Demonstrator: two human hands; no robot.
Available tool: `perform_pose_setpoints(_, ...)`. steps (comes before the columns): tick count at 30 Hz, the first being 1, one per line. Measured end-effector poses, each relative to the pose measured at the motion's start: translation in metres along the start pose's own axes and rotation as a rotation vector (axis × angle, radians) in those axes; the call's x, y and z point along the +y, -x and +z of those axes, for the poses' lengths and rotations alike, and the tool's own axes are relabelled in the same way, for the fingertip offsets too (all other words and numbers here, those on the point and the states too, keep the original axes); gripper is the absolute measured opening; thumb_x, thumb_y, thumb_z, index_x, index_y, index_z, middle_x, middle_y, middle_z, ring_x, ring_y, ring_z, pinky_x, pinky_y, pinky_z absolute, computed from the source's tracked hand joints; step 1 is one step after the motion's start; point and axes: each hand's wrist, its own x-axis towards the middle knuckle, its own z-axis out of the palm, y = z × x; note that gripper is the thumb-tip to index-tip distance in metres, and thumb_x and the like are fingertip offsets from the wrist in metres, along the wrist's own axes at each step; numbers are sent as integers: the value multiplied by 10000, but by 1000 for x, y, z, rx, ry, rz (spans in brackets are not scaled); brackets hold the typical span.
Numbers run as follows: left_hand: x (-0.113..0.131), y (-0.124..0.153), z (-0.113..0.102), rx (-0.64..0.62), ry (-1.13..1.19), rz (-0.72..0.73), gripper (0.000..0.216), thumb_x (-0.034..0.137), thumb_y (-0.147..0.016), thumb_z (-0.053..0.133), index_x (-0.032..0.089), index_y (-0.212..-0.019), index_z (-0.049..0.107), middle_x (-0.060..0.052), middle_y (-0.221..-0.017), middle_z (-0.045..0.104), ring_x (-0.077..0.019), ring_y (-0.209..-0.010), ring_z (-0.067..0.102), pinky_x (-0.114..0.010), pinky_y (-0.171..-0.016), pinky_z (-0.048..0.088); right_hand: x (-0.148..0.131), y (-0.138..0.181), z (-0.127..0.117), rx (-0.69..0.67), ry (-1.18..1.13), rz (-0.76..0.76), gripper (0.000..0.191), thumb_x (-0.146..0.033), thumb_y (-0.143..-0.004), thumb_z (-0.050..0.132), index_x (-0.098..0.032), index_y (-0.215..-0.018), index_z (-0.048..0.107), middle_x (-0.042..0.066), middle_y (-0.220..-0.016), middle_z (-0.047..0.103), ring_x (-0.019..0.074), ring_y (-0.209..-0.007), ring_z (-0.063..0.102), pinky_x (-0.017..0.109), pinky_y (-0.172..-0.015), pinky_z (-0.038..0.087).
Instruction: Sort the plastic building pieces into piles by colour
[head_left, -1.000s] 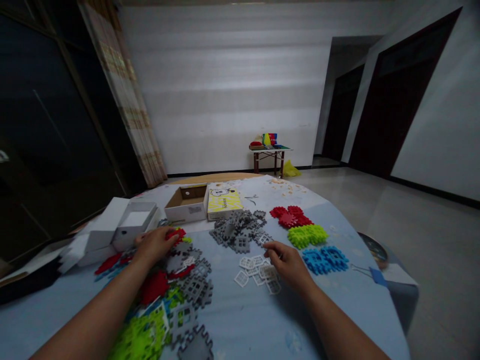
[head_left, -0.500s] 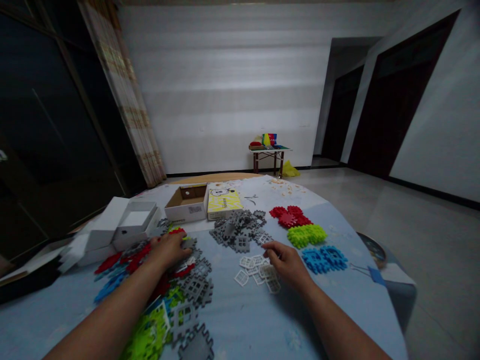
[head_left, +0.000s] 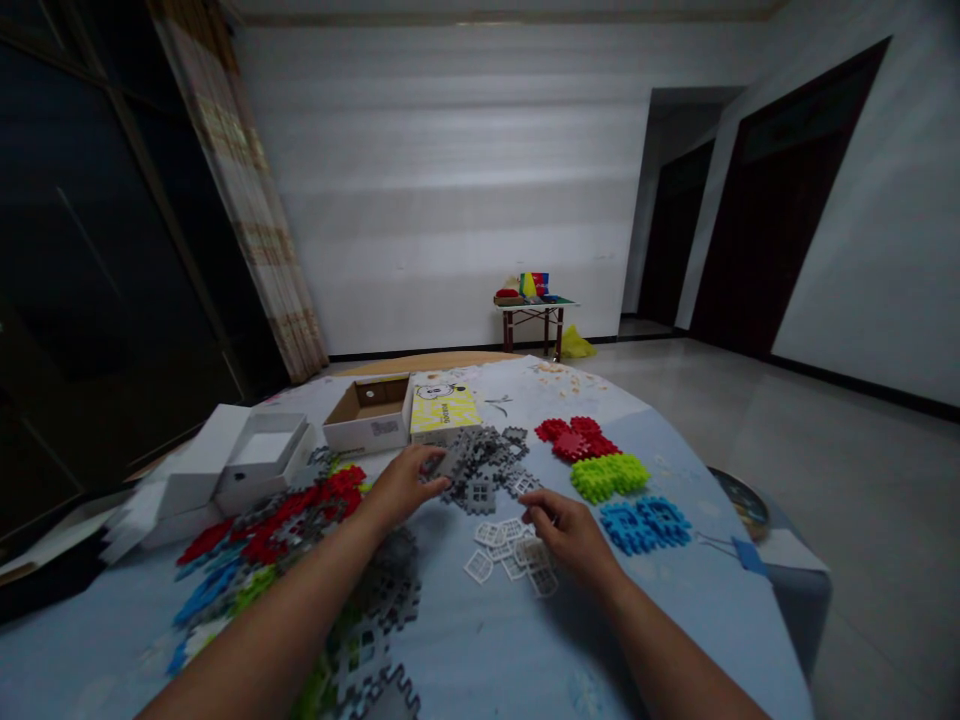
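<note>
My left hand (head_left: 405,488) is at the near left edge of a heap of grey interlocking tiles (head_left: 491,465), its thumb and fingers closed around one grey interlocking tile (head_left: 448,464). My right hand (head_left: 566,527) hovers beside several small white window-frame pieces (head_left: 513,549), fingers curled together; whatever may be in them is hidden. Under and left of my left forearm spreads a mixed pile with red tiles (head_left: 330,492), blue tiles (head_left: 206,592) and more grey tiles (head_left: 405,580). To the right lie sorted red tiles (head_left: 577,438), lime green tiles (head_left: 609,478) and blue tiles (head_left: 645,524).
An open cardboard box (head_left: 367,432) and its yellow patterned lid (head_left: 444,410) stand behind the grey heap. White boxes (head_left: 262,450) sit at the table's left. A chair or stool (head_left: 795,590) is at the right edge. A small table (head_left: 536,303) stands by the far wall.
My left hand has moved right from the mixed pile to the grey heap, with a grey interlocking tile in its fingers. My right hand stays nearly in place; the view has tilted slightly.
</note>
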Motion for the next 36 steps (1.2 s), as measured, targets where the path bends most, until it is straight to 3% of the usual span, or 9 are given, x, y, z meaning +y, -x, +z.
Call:
perform_pose_setpoints(4,19,-30,22,15,-16,55,415,326,-659,609,202,-1053,575,-66,-1092,541,-182,-924,536,-278,-861,402,0,0,0,3,-11,-15,287,-293,-772,446,-160,-929,647,52,-774,675,161,-704,609,266,-672,462)
perform_pose_setpoints(10,9,-54,43,52,-82,-61,470,285,-597,669,164,-1044,589,-116,-1113,512,-240,-1000,521,-323,-882,388,2,-1,0,-8,-5,-4,284,-293,-769,453,-160,-918,654,57,-765,678,165,-698,609,265,-652,460)
perform_pose_setpoints(15,-2,-45,36,72,-82,-57,545,375,-604,663,183,-1104,561,-97,-1159,505,-220,-1001,525,-290,-876,393,2,0,2,-15,10,-19,285,-283,-773,441,-166,-928,650,43,-759,677,150,-668,597,254,-635,449)
perform_pose_setpoints(25,-49,-30,2,84,-36,-182,415,407,-697,550,151,-1022,587,-121,-1063,575,-220,-877,567,-348,-820,428,-3,2,3,-19,10,-11,287,-280,-766,443,-168,-924,655,44,-774,678,155,-680,602,265,-664,460)
perform_pose_setpoints(30,-58,-52,2,42,77,-209,322,373,-799,466,120,-968,572,-88,-971,601,-184,-894,557,-398,-842,425,-5,3,5,-22,-20,-1,283,-271,-767,448,-159,-924,655,56,-787,679,169,-726,612,270,-679,466)
perform_pose_setpoints(36,-65,-97,30,34,189,-237,339,367,-800,482,126,-1031,537,-88,-1040,561,-188,-929,541,-412,-804,458,-4,2,2,-21,-18,3,280,-265,-771,448,-171,-934,655,55,-788,676,164,-697,605,258,-664,461)
